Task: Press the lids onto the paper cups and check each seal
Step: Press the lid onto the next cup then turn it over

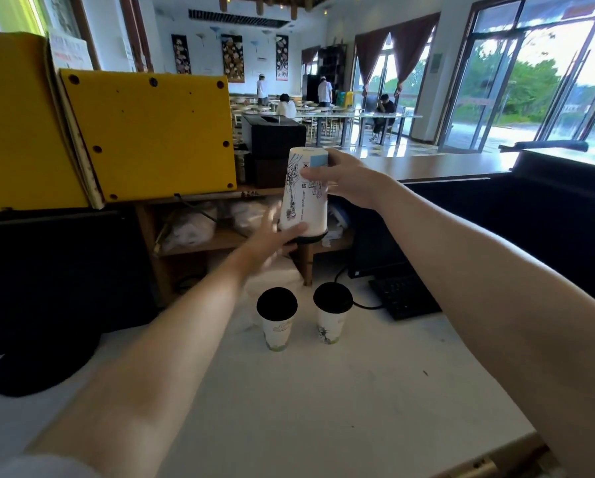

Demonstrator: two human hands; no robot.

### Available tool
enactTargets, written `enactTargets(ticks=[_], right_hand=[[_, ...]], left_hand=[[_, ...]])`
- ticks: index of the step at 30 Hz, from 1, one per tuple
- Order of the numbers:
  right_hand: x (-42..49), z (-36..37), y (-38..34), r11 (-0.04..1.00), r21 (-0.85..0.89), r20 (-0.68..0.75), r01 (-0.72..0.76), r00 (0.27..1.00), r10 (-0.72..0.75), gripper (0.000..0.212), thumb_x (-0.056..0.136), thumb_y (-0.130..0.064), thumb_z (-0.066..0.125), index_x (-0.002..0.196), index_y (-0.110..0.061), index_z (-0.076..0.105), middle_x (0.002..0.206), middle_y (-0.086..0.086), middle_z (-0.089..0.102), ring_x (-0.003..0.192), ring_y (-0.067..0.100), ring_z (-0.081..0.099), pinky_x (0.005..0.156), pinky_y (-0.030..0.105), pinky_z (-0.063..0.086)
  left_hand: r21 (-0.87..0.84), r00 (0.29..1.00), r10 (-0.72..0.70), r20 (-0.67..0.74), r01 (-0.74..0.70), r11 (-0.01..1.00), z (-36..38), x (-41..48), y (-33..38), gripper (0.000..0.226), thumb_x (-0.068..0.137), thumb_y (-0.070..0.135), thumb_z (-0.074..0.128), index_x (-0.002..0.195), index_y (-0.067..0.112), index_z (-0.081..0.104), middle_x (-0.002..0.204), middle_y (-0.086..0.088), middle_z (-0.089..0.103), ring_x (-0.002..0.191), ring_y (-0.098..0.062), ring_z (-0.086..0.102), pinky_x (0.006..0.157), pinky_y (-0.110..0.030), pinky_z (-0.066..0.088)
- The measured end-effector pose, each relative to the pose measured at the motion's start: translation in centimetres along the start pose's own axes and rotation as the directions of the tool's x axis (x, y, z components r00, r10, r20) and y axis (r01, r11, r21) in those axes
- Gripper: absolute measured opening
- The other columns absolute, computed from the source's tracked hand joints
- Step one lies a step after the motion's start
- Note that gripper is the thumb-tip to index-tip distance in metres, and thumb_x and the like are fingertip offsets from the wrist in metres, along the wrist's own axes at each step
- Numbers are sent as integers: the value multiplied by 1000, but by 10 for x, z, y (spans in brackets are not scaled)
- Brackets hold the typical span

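A tall white paper cup (304, 201) with drawn figures is held upside down in the air, its black lid (311, 238) pointing down. My right hand (349, 182) grips the cup near its base, thumb across the printed side. My left hand (271, 236) is blurred, its fingers spread and touching the lower rim beside the lid. Two shorter paper cups stand upright on the white counter (340, 391) below, the left cup (277, 317) and the right cup (332, 312), each capped with a black lid.
A black keyboard (403, 294) lies right of the cups, with a cable running to it. A black monitor base (37, 360) sits at left. Yellow panels (147, 132) and a wooden shelf (220, 236) with bags stand behind. People sit in the dining room beyond.
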State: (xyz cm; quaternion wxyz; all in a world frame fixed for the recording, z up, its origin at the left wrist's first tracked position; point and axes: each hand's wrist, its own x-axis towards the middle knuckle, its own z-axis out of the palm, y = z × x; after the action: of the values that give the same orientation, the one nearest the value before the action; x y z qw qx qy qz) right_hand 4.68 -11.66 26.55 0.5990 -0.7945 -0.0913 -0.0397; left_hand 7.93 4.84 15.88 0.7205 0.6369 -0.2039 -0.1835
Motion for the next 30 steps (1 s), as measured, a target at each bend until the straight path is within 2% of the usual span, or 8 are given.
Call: enactTargets(ticks=[3,6,10,14,18,21,25,30], right_hand=[[-8,6,15,996,88,-8,-5,1000,6,45,82,-14,69,123,-8,51,121,9,62,111,21,60,91,37,51],[-15,13,33,993,86,31,-75,997,73,49,83,-14,68,128,-7,48,125,10,61,114,22,59,97,39,48],[-26,3,47,995,60,46,-79,996,76,62,80,-13,71,134,-13,41,126,8,57,115,22,58,95,35,51],[-36,0,58,991,-121,7,-57,998,59,60,75,-15,76,126,-11,46,127,15,55,117,31,54,100,46,46],[-43,14,70,992,-129,-60,-8,998,0,66,71,-11,79,126,-21,45,120,4,59,110,20,58,90,36,54],[-47,29,82,978,-203,-137,54,987,-83,69,70,-14,80,127,-19,43,125,5,53,112,18,54,90,29,51],[-47,33,77,967,-253,-48,30,998,-44,73,73,-16,79,134,-13,39,126,3,52,113,15,55,91,28,51],[-38,27,39,997,-66,97,49,994,-42,51,85,-12,66,131,-8,44,122,5,62,107,12,63,88,28,54]], left_hand=[[-561,991,-113,79,137,817,20,-24,-44,69,81,49,56,134,8,40,128,-22,51,124,-35,48,97,-55,45],[-823,993,-89,83,118,556,37,-35,-64,63,81,47,63,126,5,53,120,-22,58,117,-36,53,93,-50,50],[-843,992,-125,-35,38,537,32,-36,-54,59,71,40,73,117,7,58,115,-20,59,104,-33,60,91,-50,51],[-826,974,-156,-163,-49,562,13,-26,-23,46,82,32,66,117,5,54,126,-19,57,115,-34,56,91,-49,49],[-820,953,-153,-263,-137,555,11,-20,-1,34,81,22,69,106,4,54,109,-15,61,106,-30,57,96,-47,46],[-684,952,-38,-303,-190,705,8,-19,11,29,82,22,68,104,6,57,105,-10,63,104,-24,59,95,-39,49],[-286,932,173,-319,-269,920,2,-19,33,17,81,13,67,97,14,62,88,3,70,82,-10,67,67,-25,55],[125,954,292,-70,-282,951,-9,-21,65,43,69,12,77,107,24,61,110,2,67,104,-16,63,81,-30,54]])
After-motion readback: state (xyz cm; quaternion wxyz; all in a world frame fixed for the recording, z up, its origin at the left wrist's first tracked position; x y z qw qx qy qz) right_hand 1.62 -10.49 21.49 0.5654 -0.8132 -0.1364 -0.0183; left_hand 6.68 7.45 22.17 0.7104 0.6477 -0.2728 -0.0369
